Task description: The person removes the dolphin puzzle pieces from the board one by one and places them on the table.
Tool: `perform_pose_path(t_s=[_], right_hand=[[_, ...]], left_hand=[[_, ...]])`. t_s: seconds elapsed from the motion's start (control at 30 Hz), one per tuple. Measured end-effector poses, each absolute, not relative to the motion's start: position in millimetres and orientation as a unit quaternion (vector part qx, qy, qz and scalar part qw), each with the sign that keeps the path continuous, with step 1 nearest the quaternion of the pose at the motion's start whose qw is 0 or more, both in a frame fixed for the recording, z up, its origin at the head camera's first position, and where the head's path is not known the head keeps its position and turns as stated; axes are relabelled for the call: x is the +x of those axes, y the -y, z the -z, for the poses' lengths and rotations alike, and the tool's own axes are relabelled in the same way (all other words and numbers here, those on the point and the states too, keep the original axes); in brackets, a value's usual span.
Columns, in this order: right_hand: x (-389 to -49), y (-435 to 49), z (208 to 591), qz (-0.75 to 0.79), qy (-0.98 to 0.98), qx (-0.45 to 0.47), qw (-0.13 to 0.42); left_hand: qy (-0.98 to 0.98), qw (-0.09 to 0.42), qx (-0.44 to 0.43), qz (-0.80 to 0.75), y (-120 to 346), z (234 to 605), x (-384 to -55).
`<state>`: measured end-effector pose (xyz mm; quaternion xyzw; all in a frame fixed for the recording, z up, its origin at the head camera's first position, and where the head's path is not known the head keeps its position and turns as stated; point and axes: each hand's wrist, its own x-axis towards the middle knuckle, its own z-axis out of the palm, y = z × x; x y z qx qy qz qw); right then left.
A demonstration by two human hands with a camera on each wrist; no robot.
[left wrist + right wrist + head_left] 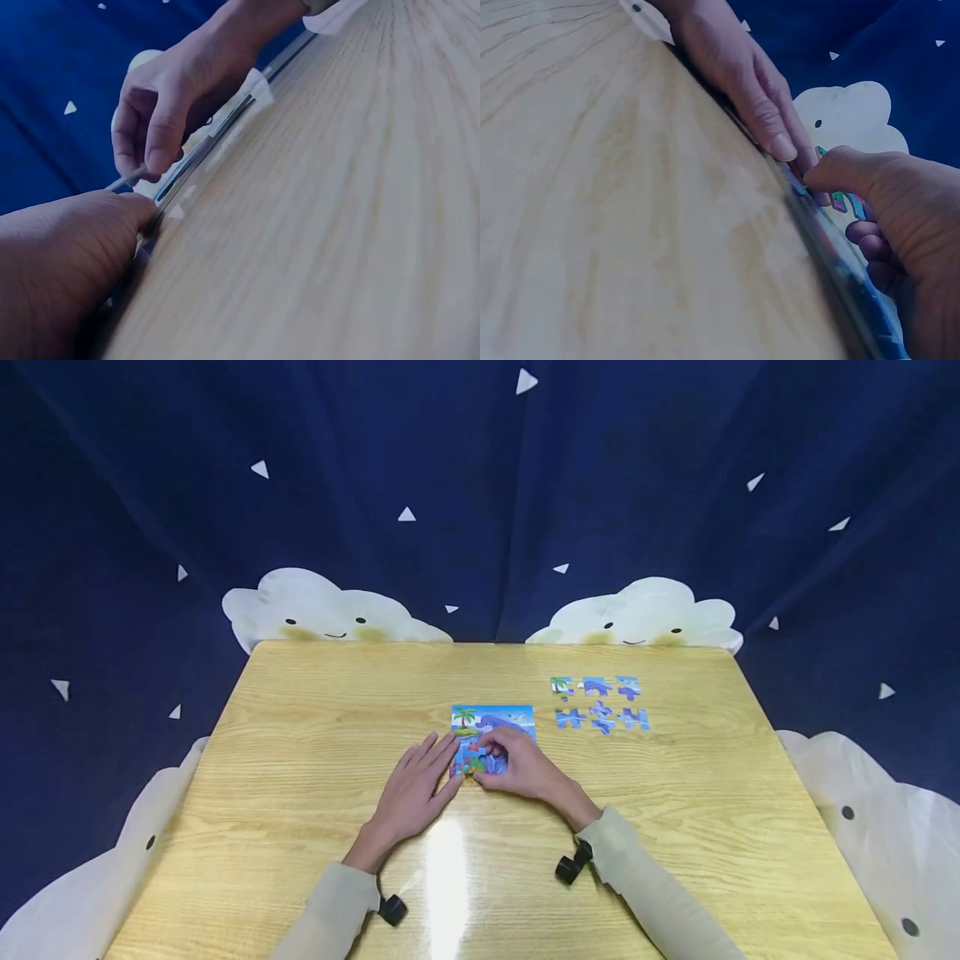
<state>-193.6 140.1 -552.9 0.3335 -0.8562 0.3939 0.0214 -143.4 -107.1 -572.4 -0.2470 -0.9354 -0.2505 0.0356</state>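
Note:
A small jigsaw puzzle [492, 713] with a palm tree and a blue dolphin or whale lies flat near the middle of the table. My left hand [412, 789] rests along its left side, fingers extended and thumb by the lower left corner. Over the puzzle's lower part, my right hand [525, 767] pinches a colourful jigsaw piece [839, 201] between thumb and curled fingers. In the left wrist view that piece shows as a thin grey edge [127, 178], tilted up off the board. The right fingers hide part of the picture.
Several loose jigsaw pieces [594, 687] lie in two rows to the right of the puzzle. The wooden table [300, 710] has rounded far corners. Behind it hangs a dark blue curtain [465, 460] with white triangles and clouds. A small black camera sits at each wrist.

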Motion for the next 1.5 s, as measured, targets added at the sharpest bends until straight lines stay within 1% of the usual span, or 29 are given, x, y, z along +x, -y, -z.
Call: perform_pose_path(t_s=[0.2, 0.3, 0.57, 0.83, 1.0, 1.37, 1.5], right_hand=[[-192, -152, 547, -0.402, 0.861, 0.311, 0.021], [-191, -162, 548, -0.402, 0.864, 0.302, 0.029], [-188, -194, 548, -0.403, 0.869, 0.283, 0.039], [-184, -233, 543, -0.392, 0.883, 0.256, 0.024], [-183, -253, 544, -0.38, 0.892, 0.244, 0.024], [-181, -283, 541, -0.34, 0.914, 0.221, 0.016], [-183, -290, 540, -0.326, 0.918, 0.226, 0.013]], left_hand=[[0.936, 0.029, -0.245, 0.25, 106, 574, -144], [0.936, 0.03, -0.245, 0.25, 107, 573, -144], [0.934, 0.05, -0.248, 0.251, 106, 575, -143], [0.934, 0.046, -0.249, 0.253, 105, 573, -144], [0.936, 0.038, -0.244, 0.252, 105, 573, -144], [0.935, 0.041, -0.246, 0.253, 106, 574, -145], [0.933, 0.046, -0.248, 0.257, 105, 574, -145]])
